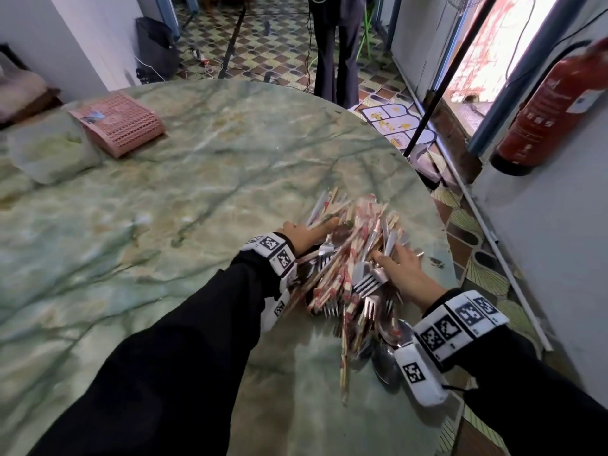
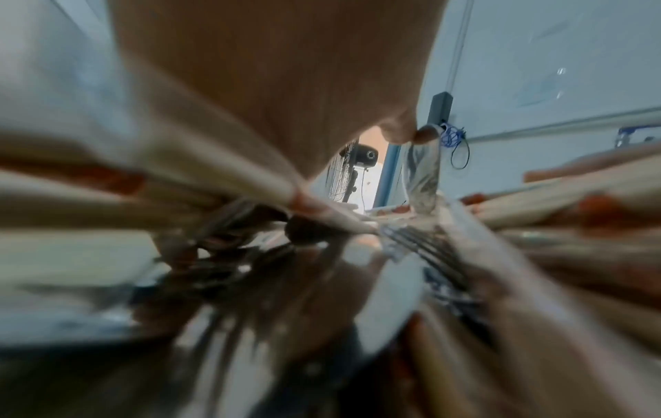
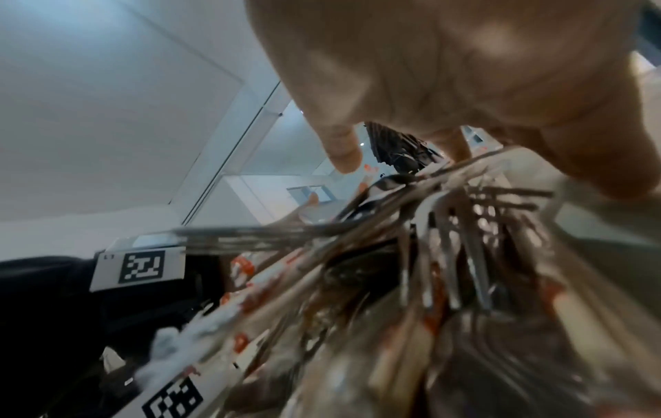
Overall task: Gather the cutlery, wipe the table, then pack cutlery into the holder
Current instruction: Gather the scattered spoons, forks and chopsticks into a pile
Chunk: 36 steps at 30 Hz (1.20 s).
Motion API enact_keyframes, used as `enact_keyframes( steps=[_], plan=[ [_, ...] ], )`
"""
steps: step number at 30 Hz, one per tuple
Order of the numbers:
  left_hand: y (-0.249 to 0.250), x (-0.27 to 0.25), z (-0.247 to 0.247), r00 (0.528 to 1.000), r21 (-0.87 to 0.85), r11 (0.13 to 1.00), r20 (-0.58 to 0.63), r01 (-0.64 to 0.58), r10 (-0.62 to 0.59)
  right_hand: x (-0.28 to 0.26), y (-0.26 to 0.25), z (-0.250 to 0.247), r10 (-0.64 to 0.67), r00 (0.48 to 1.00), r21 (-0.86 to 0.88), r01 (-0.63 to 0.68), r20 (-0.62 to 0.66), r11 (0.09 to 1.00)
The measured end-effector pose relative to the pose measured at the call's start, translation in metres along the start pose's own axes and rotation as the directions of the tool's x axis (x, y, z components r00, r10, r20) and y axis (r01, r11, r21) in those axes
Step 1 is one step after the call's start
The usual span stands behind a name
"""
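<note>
The gathering step looks nearly finished: the cutlery [image 1: 353,274] lies in one heap at the right edge of the worktop [image 1: 164,225], with the left hand [image 1: 304,236] and right hand [image 1: 399,274] set on either side of it. Both hands press on the pile with fingers spread fairly straight; nothing is plainly gripped, though blur in the wrist views leaves the fingertips unclear. Wiping seems not yet begun: a pale cloth [image 1: 52,148] lies at the far left, untouched. Packing is also left, since the pink holder [image 1: 120,121] lies on its side beside the cloth, well apart from the heap. Counts: one holder, one cloth, one heap. Within it are several forks [image 1: 367,281], at least two spoons [image 1: 386,362] and many wrapped chopsticks [image 1: 345,363], too tangled and blurred to count exactly.
</note>
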<state>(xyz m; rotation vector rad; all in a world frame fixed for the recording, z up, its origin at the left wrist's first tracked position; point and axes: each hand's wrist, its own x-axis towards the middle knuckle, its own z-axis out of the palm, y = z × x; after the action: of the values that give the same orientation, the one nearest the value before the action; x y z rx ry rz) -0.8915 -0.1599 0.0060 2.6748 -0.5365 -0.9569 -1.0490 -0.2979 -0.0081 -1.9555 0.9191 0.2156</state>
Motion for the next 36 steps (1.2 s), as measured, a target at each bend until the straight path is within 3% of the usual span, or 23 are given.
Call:
enact_keyframes(
  steps=[5,11,20,23,26,29,36],
  plan=[
    [0.020,-0.010,0.016,1.000,-0.084,0.996,0.024,-0.012,0.014,-0.013,-0.001,0.011,0.048,0.998,0.137,-0.042,-0.040,0.990],
    [0.029,-0.010,0.030,0.998,-0.041,0.999,-0.061,-0.031,0.029,-0.002,-0.008,0.018,0.031,0.998,0.030,-0.030,-0.051,0.999],
    [0.028,-0.001,0.022,0.995,-0.169,0.981,-0.023,-0.095,0.092,0.006,-0.014,0.014,-0.007,1.000,0.028,0.007,0.001,1.000],
    [0.017,0.040,0.038,0.993,-0.286,0.951,-0.028,-0.120,0.116,0.009,-0.011,0.015,-0.015,1.000,-0.017,0.014,-0.025,1.000],
    [0.021,0.012,0.015,0.984,-0.192,0.967,0.029,-0.166,0.174,0.011,-0.011,0.012,-0.025,0.997,-0.056,0.021,-0.078,0.998],
    [0.022,-0.012,0.000,0.973,-0.130,0.965,-0.008,-0.228,0.229,0.010,-0.010,0.009,-0.023,0.998,-0.058,0.020,-0.067,0.998],
    [0.020,-0.024,-0.005,0.981,-0.050,0.980,-0.001,-0.192,0.192,0.008,-0.009,0.009,-0.036,0.998,-0.035,0.034,-0.054,0.999]
  ],
)
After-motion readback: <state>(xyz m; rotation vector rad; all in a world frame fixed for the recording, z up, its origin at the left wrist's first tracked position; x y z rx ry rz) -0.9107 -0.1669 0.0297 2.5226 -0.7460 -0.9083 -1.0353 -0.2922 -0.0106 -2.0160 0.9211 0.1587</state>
